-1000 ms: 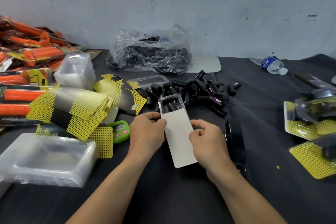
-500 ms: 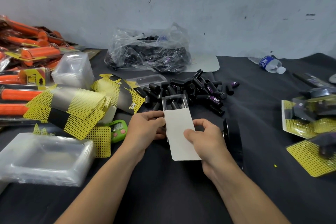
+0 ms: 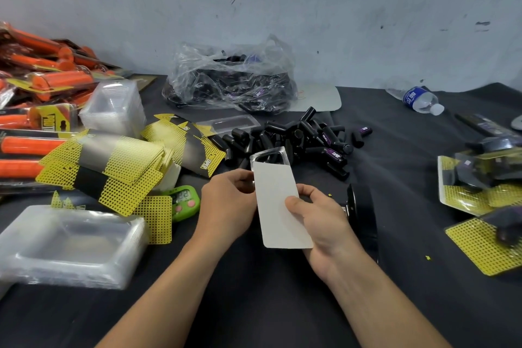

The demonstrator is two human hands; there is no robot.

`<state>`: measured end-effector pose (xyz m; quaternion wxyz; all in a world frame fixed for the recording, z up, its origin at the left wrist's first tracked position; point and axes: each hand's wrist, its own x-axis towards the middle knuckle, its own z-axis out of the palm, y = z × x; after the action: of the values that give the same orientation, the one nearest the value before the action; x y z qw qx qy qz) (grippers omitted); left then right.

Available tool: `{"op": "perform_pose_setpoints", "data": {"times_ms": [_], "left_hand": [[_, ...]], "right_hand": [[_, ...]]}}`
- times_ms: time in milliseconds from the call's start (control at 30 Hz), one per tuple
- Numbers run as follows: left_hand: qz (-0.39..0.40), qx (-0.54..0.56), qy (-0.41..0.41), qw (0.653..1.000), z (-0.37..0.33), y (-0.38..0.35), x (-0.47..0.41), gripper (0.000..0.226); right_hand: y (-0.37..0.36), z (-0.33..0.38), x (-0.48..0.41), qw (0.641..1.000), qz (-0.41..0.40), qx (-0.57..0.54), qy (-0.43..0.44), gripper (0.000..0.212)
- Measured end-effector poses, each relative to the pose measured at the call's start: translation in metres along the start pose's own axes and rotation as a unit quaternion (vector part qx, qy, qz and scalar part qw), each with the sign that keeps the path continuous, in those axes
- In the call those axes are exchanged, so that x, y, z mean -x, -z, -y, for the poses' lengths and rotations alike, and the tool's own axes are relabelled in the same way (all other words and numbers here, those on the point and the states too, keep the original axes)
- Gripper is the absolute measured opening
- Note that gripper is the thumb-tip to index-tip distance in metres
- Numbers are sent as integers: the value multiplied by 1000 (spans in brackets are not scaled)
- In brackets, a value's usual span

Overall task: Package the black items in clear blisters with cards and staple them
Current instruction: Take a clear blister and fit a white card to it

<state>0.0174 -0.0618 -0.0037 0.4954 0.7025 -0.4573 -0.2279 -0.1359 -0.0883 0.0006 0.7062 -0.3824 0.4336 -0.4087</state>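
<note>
Over the bench [image 3: 254, 305], fingers of the left hand [image 3: 226, 200] pinch the clear blister [image 3: 269, 155] by its edge and those of the right hand [image 3: 319, 220] the white card [image 3: 279, 200] partly slid in; both look light, flimsy and slippery, likely best held at the edges.

the yellow label [image 3: 52, 122] on an orange package [image 3: 14, 120] reads "prot", cut off. the green timer [image 3: 184, 202] shows "22". purple print on the black items [image 3: 296, 135] is too blurred.
</note>
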Motion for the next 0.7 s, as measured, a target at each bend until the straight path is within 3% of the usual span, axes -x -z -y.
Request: {"op": "perform_pose_setpoints", "data": {"times_ms": [300, 500, 600, 700], "left_hand": [[3, -9, 44, 999, 0, 2, -5, 11], [-3, 57, 82, 995, 4, 1, -6, 28], [-20, 51, 110, 992, 5, -1, -7, 8], [-24, 80, 141, 987, 4, 0, -6, 26]], "right_hand": [[-3, -2, 2, 998, -17, 62, 9, 20], [-3, -3, 1, 995, -37, 88, 15, 20], [-5, -6, -1, 987, -62, 141, 42, 23], [-7, -11, -3, 969, -85, 219, 79, 27]]}}
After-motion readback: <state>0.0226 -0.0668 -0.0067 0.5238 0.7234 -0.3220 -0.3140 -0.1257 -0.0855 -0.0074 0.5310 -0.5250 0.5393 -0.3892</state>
